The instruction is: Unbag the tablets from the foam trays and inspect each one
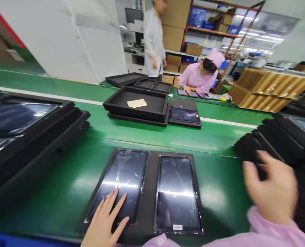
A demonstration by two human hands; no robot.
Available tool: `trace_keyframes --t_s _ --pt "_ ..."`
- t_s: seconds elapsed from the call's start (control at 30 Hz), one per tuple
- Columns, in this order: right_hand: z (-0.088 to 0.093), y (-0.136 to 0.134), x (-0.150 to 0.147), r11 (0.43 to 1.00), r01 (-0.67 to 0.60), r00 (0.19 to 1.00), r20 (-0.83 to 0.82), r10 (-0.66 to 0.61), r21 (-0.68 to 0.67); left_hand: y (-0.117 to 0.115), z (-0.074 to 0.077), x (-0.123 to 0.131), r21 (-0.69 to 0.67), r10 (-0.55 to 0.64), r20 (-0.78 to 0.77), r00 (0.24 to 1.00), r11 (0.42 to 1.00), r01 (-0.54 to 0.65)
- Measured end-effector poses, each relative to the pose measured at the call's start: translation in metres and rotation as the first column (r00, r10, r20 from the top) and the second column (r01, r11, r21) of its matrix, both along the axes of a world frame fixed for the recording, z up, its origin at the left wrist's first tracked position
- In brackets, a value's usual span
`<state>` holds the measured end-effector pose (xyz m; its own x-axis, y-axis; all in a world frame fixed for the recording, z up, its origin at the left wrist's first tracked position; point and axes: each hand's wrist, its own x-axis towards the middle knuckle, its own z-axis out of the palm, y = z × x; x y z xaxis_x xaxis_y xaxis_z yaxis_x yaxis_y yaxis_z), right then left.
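Note:
A black foam tray (152,188) lies flat on the green bench in front of me. Two dark screen panels in clear film sit in it side by side: a left panel (128,168) and a right panel (176,181) with a small white label at its near edge. My left hand (106,216) rests with spread fingers on the lower part of the left panel. At the right, my right hand (276,188) is blurred, its thumb and forefinger apart. It is beside a stack of black foam trays (257,144); whether it touches them I cannot tell.
Another tray stack (51,144) with film-covered panels stands at the left. Across the bench are black trays (139,115) holding a yellowish paper (137,103), and a tray with one panel (184,115). Cardboard dividers (268,89) stand far right. Two people are beyond the bench.

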<state>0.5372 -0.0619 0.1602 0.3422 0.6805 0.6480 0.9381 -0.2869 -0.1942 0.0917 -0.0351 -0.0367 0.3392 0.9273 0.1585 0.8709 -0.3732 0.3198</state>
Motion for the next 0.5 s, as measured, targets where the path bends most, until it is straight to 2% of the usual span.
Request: trace_keyframes --t_s 0.03,0.07,0.1,0.13,0.17,0.2,0.27,0.33,0.43,0.5 --pt "-0.014 0.025 -0.023 0.983 -0.171 0.985 -0.008 0.171 -0.066 0.001 0.007 -0.006 -0.007 -0.009 0.008 1.000 1.000 0.009" --pt "-0.028 0.048 -0.047 0.910 -0.346 0.938 -0.055 0.343 -0.228 0.003 0.013 -0.013 0.006 0.006 0.016 1.000 1.000 -0.006" --pt "-0.040 0.067 -0.073 0.775 -0.480 0.872 -0.127 0.472 -0.411 0.005 0.017 -0.020 0.020 0.039 0.016 0.999 0.999 -0.040" --pt "-0.050 0.083 -0.099 0.637 -0.547 0.819 -0.191 0.540 -0.544 0.008 0.019 -0.027 0.032 0.088 0.009 0.996 0.996 -0.088" --pt "-0.059 0.097 -0.123 0.580 -0.574 0.795 -0.221 0.565 -0.578 0.010 0.019 -0.035 0.038 0.141 -0.003 0.990 0.989 -0.141" --pt "-0.066 0.109 -0.145 0.557 -0.586 0.783 -0.236 0.576 -0.588 0.011 0.017 -0.041 0.039 0.198 -0.014 0.980 0.980 -0.198" --pt "-0.078 0.133 -0.180 0.582 -0.596 0.783 -0.240 0.573 -0.553 0.012 0.009 -0.053 0.021 0.271 -0.010 0.962 0.962 -0.271" --pt "-0.089 0.156 -0.201 0.613 -0.605 0.786 -0.254 0.564 -0.509 0.010 -0.001 -0.061 -0.022 0.267 0.043 0.963 0.964 -0.266" --pt "-0.104 0.182 -0.212 0.646 -0.629 0.776 -0.295 0.558 -0.433 0.008 -0.011 -0.070 -0.107 0.218 0.135 0.967 0.973 -0.205" --pt "-0.113 0.188 -0.214 0.667 -0.647 0.763 -0.317 0.564 -0.370 0.010 -0.010 -0.074 -0.171 0.213 0.146 0.966 0.967 -0.187"
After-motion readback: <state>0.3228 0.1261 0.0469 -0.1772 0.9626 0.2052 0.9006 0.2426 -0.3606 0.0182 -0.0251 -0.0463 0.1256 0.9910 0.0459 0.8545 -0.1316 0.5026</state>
